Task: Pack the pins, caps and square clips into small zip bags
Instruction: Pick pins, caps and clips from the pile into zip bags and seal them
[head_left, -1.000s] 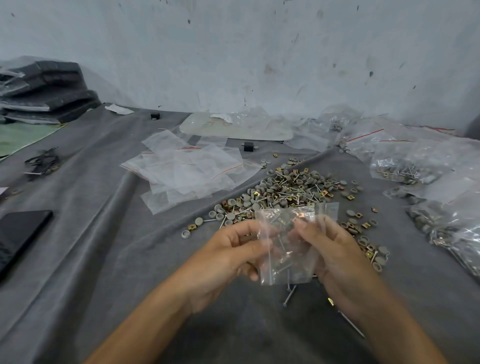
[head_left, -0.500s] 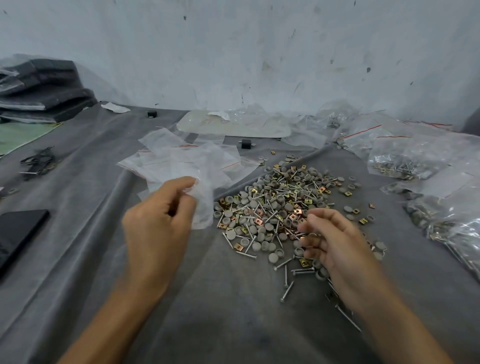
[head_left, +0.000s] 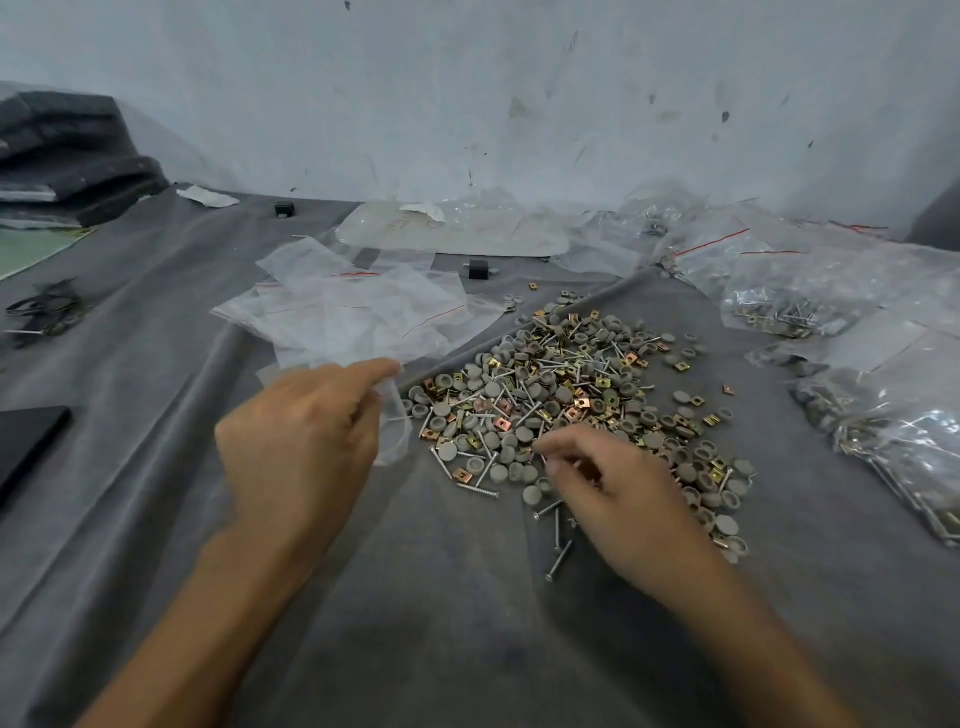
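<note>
No brand or legible label shows. The large clear plastic sheet (head_left: 457, 236) at upper centre carries faint reddish marks, too pale to read.

The left hand (head_left: 306, 441), at centre left, pinches a small clear plastic zip bag (head_left: 396, 434) between thumb and forefinger. The bag hangs just left of the heap of silver pins, round grey caps and brass-coloured square clips (head_left: 571, 400), which lies on the grey cloth (head_left: 467, 613) at centre right. The right hand (head_left: 618, 499) is curled over the heap's lower edge with thumb and forefinger tips drawn together. I cannot tell whether they hold a pin. This hand covers part of the heap, and a few loose pins (head_left: 558, 556) show just below it.

Above the left hand lies a stack of empty clear zip bags with red seal lines (head_left: 343, 317). Filled clear bags (head_left: 789, 312) crowd the right side, the lowest cut off by the frame edge. A flat black object (head_left: 26, 447) at the left edge is also cut off, and so is a dark folded stack (head_left: 67, 156) at upper left.

One second ago both hands held a bag with pins in it between them, and that bag is out of the hands now. Since half a second ago the left hand has kept its empty bag, and the right fingertips have shifted left along the heap's edge.
</note>
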